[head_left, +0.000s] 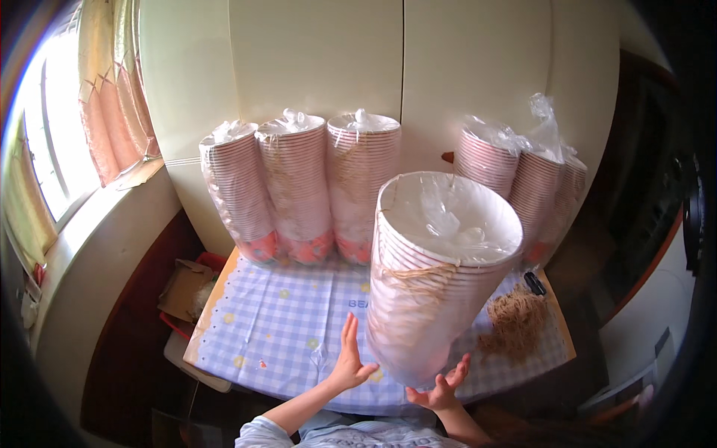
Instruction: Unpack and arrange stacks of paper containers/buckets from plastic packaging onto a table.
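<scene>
A person's two bare hands reach over the front edge of a tabletop, beside a tall bagged bucket stack. The left hand is spread, fingers straight and pointing up, thumb held out toward the lower left side of the stack; nothing is pinched in it. The right hand is also open, fingers apart and loosely curled, palm turned up at the base of the stack. Whether either hand touches the plastic cannot be told.

The stack is at the front of the tabletop, right of its middle, and looks tilted, its top toward the right; whether its base rests on the cloth is unclear. It is a tapering column of nested, round, white, paper-like buckets, their rims forming close ridges, wrapped in glossy, crinkled clear plastic gathered inside the open top. Thin tan twine circles it below the rim.

Three similar columns stand along the back edge toward the left corner, with coral-red patterned bases; more bagged columns crowd the back right corner. Near the right edge lies a fuzzy, tangled heap of brown fibre, a small black object just beside it. A blue-and-white checked tablecloth with yellow flowers covers the tabletop.
</scene>
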Action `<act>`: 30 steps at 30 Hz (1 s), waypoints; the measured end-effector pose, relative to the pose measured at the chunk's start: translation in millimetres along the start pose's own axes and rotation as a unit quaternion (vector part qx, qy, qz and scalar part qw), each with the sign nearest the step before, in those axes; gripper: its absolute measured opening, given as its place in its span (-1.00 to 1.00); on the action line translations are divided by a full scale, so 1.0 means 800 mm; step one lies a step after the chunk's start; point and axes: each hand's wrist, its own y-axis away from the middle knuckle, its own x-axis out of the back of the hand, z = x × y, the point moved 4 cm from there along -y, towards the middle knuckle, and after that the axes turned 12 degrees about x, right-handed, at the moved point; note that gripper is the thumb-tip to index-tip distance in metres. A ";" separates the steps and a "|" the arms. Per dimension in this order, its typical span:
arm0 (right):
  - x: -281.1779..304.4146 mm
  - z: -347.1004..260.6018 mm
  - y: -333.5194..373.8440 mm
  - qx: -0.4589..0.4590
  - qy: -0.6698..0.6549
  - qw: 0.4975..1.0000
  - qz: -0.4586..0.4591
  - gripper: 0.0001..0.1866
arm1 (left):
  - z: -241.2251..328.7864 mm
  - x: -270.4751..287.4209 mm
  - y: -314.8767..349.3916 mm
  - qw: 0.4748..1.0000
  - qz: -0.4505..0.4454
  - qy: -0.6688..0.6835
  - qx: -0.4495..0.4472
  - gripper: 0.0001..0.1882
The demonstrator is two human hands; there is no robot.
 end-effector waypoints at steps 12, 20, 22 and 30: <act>0.002 0.036 -0.127 0.053 0.058 0.995 0.065 -0.22 | 0.185 0.018 -0.087 0.910 0.208 -0.151 -0.327 -0.01; -0.035 0.036 -0.076 0.035 0.051 0.998 0.028 -0.17 | 0.046 -0.014 -0.084 0.984 0.054 0.091 -0.145 0.37; -0.045 0.039 -0.057 0.033 0.054 0.997 0.035 -0.16 | 0.030 -0.022 -0.080 0.985 0.041 0.108 -0.125 0.37; -0.067 0.048 -0.020 0.019 0.026 0.998 0.053 -0.17 | -0.036 -0.040 -0.065 0.991 0.002 0.063 -0.115 0.45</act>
